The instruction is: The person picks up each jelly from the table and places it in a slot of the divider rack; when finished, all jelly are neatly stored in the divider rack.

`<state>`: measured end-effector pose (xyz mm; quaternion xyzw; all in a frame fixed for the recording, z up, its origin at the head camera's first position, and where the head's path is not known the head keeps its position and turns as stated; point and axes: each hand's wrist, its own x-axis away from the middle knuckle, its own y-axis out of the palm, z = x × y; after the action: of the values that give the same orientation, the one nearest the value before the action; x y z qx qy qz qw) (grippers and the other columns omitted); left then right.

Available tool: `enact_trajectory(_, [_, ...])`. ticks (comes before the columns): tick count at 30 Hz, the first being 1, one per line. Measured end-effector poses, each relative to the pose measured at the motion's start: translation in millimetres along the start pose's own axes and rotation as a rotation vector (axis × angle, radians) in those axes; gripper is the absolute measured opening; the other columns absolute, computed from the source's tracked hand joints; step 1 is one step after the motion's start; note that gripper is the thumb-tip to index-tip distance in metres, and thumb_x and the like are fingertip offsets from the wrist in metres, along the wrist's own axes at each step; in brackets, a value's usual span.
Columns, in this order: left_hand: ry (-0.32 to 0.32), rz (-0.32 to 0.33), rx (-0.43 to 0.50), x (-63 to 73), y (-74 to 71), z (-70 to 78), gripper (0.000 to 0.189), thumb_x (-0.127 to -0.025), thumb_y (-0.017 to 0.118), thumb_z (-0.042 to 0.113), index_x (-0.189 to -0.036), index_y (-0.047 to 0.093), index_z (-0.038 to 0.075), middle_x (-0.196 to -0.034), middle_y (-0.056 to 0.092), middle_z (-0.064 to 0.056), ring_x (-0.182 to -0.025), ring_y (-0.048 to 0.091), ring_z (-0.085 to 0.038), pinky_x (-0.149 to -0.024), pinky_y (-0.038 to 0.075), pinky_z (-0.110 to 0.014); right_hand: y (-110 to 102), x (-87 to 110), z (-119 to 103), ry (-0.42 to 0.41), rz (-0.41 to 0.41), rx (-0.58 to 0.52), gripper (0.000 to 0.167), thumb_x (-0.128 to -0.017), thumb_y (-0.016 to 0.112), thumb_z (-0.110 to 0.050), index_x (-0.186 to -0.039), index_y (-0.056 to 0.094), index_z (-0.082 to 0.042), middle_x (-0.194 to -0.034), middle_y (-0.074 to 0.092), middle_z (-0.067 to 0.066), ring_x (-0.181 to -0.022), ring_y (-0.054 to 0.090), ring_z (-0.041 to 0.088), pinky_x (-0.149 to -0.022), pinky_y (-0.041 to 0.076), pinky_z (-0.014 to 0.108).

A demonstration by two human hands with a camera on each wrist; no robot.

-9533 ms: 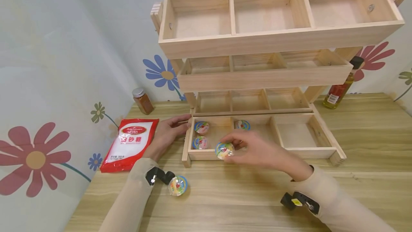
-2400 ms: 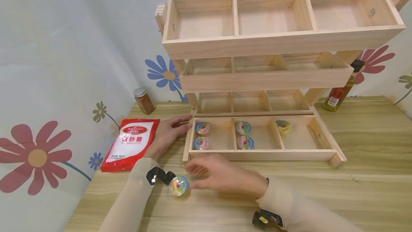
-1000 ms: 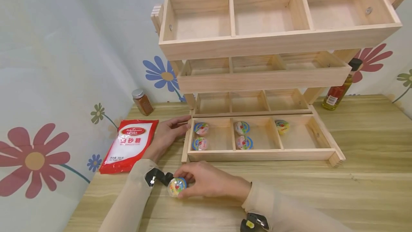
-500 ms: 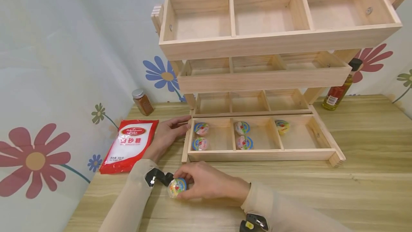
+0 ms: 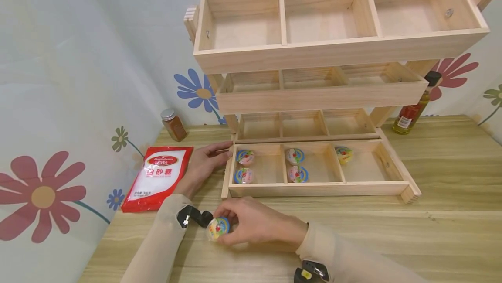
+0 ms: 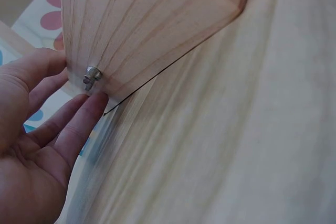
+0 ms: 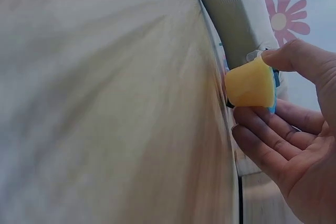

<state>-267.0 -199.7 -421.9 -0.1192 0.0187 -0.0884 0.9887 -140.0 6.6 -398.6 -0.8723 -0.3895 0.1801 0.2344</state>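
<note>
My right hand (image 5: 259,222) pinches a small jelly cup (image 5: 217,228) between thumb and fingers, low over the table beside the left forearm. In the right wrist view the jelly cup (image 7: 251,83) shows yellow, tipped sideways, with its blue-rimmed lid toward the palm. My left hand (image 5: 205,164) touches the left side of the wooden rack (image 5: 313,189), its fingers fairly straight. In the left wrist view, fingertips (image 6: 98,100) lie right by a wing nut (image 6: 91,76) on the side panel. Pink jelly cups (image 5: 245,157) sit in the lowest tray's left and middle compartments, a yellow jelly cup (image 5: 344,155) in its right one.
A red-and-white sugar bag (image 5: 158,177) lies left of the left hand. Behind it stands a spice jar (image 5: 174,125) with a silver lid. An oil bottle (image 5: 413,106) stands at the rack's right. The rack's upper trays (image 5: 337,52) overhang the lowest one.
Pink cups have come into the middle compartment and a yellow one into the right. My right hand has moved left and taken hold of the cup on the table, now shifted slightly right.
</note>
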Motion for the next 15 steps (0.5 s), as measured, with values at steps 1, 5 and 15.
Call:
enact_trajectory(1, [0.001,-0.003,0.004,0.1,0.2,0.0,0.043,-0.099,0.079,0.024,-0.14,0.071,0.013,-0.134,0.072,-0.011,-0.12,0.069,-0.023,-0.096,0.059,-0.03,-1.1,1.0,-0.3,0.003,0.002,0.004,0.037,-0.083,0.088,-0.01,-0.116,0.071,-0.008,-0.096,0.07,-0.013,-0.089,0.064,-0.005,-0.086,0.055,0.016])
enact_trajectory(5, [-0.002,-0.011,0.032,0.2,1.2,-0.3,0.043,-0.099,0.078,0.021,-0.141,0.071,0.011,-0.134,0.071,-0.013,-0.12,0.069,-0.023,-0.097,0.059,-0.032,-6.2,4.8,-1.2,0.012,0.005,0.02,0.038,-0.084,0.088,-0.012,-0.117,0.071,-0.01,-0.098,0.07,-0.013,-0.092,0.064,-0.004,-0.089,0.055,0.017])
enact_trajectory(15, [0.0,-0.009,0.031,-0.3,0.7,-0.3,0.042,-0.1,0.078,0.02,-0.14,0.071,0.011,-0.134,0.071,-0.013,-0.12,0.069,-0.022,-0.096,0.06,-0.032,-23.0,18.7,-2.8,0.004,0.04,0.039,0.044,-0.085,0.086,-0.012,-0.126,0.07,-0.006,-0.109,0.074,-0.005,-0.1,0.066,0.0,-0.095,0.055,0.021])
